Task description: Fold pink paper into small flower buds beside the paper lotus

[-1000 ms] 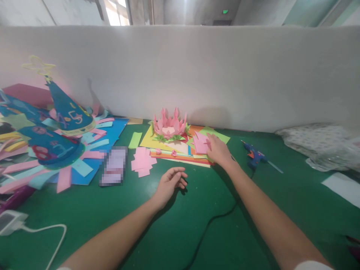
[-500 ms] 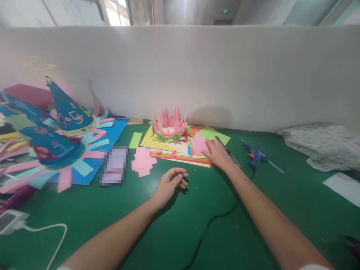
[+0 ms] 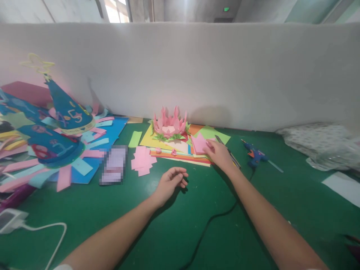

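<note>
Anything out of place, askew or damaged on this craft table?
Nothing damaged or spilled. The stack of coloured sheets under the right hand is fanned unevenly, and loose pink paper pieces lie scattered on the green table beside it.

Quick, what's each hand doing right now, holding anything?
Left hand: loosely curled, empty, resting on the green table mat.
Right hand: touching the small pink paper squares; grip cannot be told.
</note>
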`<state>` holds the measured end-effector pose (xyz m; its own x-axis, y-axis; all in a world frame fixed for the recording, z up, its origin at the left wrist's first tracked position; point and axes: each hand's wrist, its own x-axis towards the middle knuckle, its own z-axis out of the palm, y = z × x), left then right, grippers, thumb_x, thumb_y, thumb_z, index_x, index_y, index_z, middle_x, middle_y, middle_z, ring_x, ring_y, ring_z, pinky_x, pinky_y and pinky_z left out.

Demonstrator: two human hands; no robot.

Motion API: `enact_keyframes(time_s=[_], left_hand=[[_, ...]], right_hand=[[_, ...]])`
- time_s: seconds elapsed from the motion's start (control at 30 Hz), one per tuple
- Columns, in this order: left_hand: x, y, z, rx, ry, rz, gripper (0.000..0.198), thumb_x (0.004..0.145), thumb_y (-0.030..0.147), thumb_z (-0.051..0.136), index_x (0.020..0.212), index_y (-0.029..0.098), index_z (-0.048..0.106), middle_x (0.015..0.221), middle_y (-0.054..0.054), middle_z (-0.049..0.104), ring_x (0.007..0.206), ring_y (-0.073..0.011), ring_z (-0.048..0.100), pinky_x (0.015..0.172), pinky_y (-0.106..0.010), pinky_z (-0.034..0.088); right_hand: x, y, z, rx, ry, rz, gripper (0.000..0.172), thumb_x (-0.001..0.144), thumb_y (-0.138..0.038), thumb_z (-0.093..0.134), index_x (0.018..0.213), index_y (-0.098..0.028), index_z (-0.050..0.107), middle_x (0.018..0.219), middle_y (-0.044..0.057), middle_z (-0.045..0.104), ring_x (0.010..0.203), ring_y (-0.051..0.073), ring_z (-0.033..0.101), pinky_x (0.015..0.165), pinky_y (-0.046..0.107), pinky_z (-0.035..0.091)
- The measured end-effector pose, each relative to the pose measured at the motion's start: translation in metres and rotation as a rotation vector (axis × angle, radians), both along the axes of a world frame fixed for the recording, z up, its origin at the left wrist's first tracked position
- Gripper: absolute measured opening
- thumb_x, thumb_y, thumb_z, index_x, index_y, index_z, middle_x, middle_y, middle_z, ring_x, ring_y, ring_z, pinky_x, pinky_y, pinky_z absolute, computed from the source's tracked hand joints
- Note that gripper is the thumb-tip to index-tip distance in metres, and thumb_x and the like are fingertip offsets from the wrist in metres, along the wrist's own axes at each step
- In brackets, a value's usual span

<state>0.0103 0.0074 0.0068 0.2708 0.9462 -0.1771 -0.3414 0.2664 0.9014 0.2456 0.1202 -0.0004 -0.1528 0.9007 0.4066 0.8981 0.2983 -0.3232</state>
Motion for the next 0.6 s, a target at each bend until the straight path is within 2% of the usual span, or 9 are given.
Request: enact_keyframes(time_s=[0.1,0.2,0.4,0.6], left_hand=[[0.000,0.000,-0.001,0.001,0.001,-0.004,0.027,0.073,0.030,0.064,0.093,0.012,0.059,0.084,-0.006,0.062,0.060,-0.0086,0.057,0.059,-0.024,0.045],[0.000,0.000,-0.001,0.001,-0.005,-0.008,0.027,0.073,0.030,0.064,0.093,0.012,0.059,0.084,-0.006,0.062,0.060,-0.0086,0.057,0.059,-0.024,0.045],[0.000,0.000,-0.001,0.007,-0.011,-0.012,0.028,0.073,0.031,0.064,0.093,0.012,0.059,0.084,-0.006,0.062,0.060,-0.0084,0.057,0.059,-0.024,0.044],[0.000,0.002,-0.002,0.004,-0.016,-0.012,0.028,0.073,0.032,0.064,0.093,0.012,0.059,0.083,-0.005,0.062,0.060,-0.0089,0.057,0.060,-0.025,0.044]], right_hand=[[-0.004,-0.003,0.003,-0.067,0.028,0.024,0.056,0.072,-0.036,0.065,0.120,-0.011,0.054,0.113,0.015,0.063,0.102,0.028,0.058,0.089,0.039,0.044],[-0.008,-0.007,0.007,-0.100,0.063,0.028,0.059,0.069,-0.034,0.068,0.121,-0.011,0.053,0.113,0.014,0.063,0.102,0.027,0.059,0.088,0.038,0.044],[-0.009,-0.015,0.010,-0.165,0.121,0.032,0.045,0.071,-0.022,0.063,0.116,-0.015,0.058,0.117,0.012,0.061,0.102,0.025,0.058,0.089,0.038,0.045],[-0.003,-0.025,0.012,-0.204,0.207,-0.001,0.042,0.074,-0.016,0.053,0.116,-0.018,0.058,0.115,0.009,0.062,0.097,0.023,0.061,0.083,0.035,0.048]])
